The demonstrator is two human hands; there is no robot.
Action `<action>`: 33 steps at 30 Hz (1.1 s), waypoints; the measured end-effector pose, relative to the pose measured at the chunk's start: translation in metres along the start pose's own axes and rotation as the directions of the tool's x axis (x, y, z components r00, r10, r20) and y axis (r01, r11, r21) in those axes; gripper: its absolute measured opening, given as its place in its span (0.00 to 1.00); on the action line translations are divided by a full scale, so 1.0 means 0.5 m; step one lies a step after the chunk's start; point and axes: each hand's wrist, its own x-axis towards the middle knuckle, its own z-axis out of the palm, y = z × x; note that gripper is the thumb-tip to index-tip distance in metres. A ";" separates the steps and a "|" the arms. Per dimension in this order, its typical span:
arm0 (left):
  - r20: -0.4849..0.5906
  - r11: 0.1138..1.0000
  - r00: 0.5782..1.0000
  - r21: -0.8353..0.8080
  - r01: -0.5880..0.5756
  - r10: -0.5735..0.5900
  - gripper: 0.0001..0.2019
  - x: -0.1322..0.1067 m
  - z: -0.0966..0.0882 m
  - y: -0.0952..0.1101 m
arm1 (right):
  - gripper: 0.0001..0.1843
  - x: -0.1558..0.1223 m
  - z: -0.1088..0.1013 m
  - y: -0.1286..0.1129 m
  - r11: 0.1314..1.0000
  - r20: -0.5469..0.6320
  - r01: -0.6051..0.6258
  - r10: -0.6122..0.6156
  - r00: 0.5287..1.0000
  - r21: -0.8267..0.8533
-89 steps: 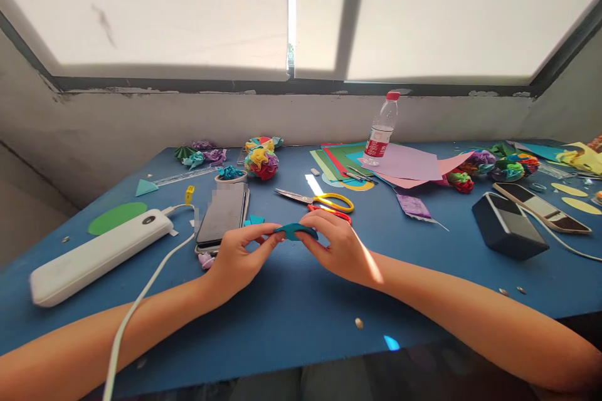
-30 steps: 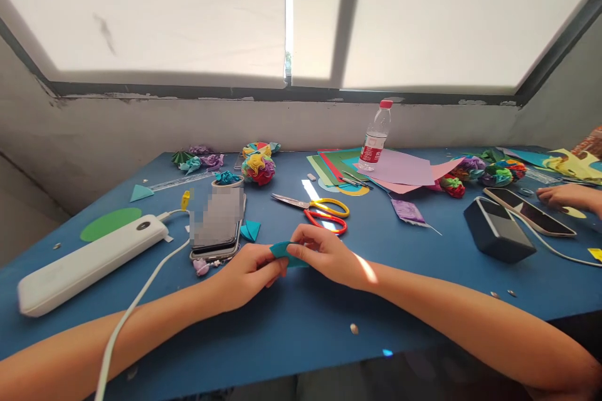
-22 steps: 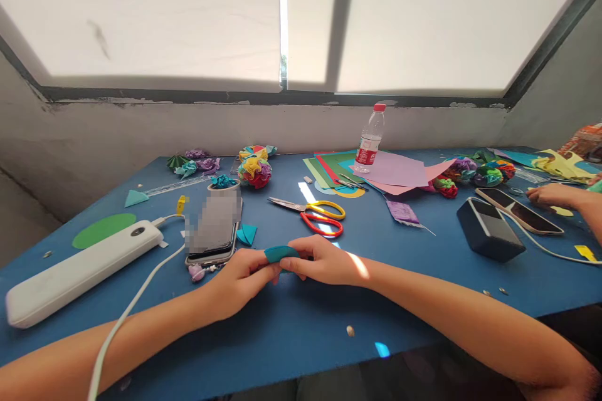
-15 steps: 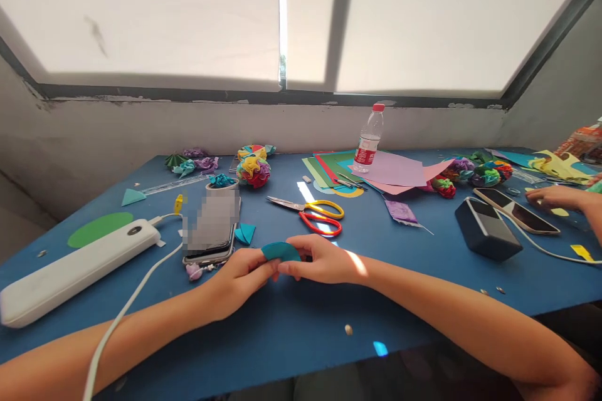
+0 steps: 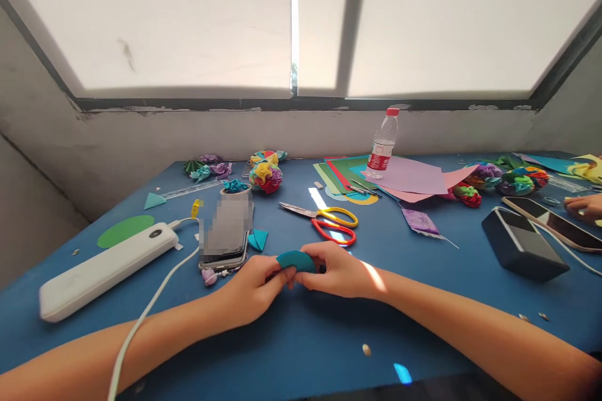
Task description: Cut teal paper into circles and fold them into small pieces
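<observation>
A small curved piece of teal paper (image 5: pixel 295 260) is pinched between both my hands just above the blue table (image 5: pixel 291 338). My left hand (image 5: pixel 254 291) grips its left end with closed fingers. My right hand (image 5: pixel 336 272) grips its right end, fingers curled over it. Right behind my hands lie scissors with yellow and red handles (image 5: pixel 329 220). A phone (image 5: pixel 226 235) rests to the left of them, with a folded teal paper wedge (image 5: pixel 258 239) beside it.
A white power bank (image 5: pixel 108 269) with a cable lies at the left by a green paper oval (image 5: pixel 125 230). Paper flower balls (image 5: pixel 266 175), coloured sheets (image 5: pixel 404 175) and a water bottle (image 5: pixel 383 144) sit at the back. Another person's hand (image 5: pixel 583 207), a phone and a dark box (image 5: pixel 522 244) are at the right.
Over three seconds my hands came closer together on the teal paper, folding it shorter and more curved. The camera view shifted slightly. The other person's hand appeared at the right.
</observation>
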 end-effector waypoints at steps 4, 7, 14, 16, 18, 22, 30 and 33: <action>0.014 0.999 0.999 0.041 -0.036 0.036 0.14 0.000 -0.001 0.000 | 0.06 0.005 0.001 0.005 0.993 0.048 -0.061 0.057 0.997 0.097; 0.000 0.998 0.999 0.043 -0.037 0.037 0.14 0.000 0.000 -0.001 | 0.06 0.009 -0.001 0.005 0.994 0.055 -0.073 0.069 0.996 0.086; -0.059 0.999 0.998 0.024 -0.021 0.023 0.14 0.002 -0.001 -0.003 | 0.15 0.012 -0.018 0.009 0.981 0.033 -0.171 0.174 0.984 -0.086; -0.072 1.000 0.997 0.015 -0.001 0.002 0.14 0.004 -0.002 -0.003 | 0.16 0.012 -0.022 0.012 0.977 0.007 -0.168 0.170 0.985 -0.134; -0.067 1.000 0.998 -0.003 0.009 -0.009 0.15 0.005 -0.002 -0.004 | 0.16 0.012 -0.022 0.012 0.978 0.002 -0.142 0.144 0.990 -0.154; -0.010 0.995 0.999 -0.094 0.034 -0.035 0.13 0.005 0.000 -0.008 | 0.14 0.010 -0.016 0.008 0.973 0.001 -0.070 0.072 0.997 -0.220; 0.005 0.962 0.994 -0.253 0.105 -0.107 0.12 0.007 -0.001 -0.008 | 0.17 0.006 -0.012 0.002 0.978 0.065 0.033 -0.020 0.998 -0.208; 0.065 0.950 0.988 -0.273 0.154 -0.141 0.18 0.009 -0.005 -0.005 | 0.22 0.004 -0.017 0.001 0.971 0.067 0.029 -0.014 0.998 -0.236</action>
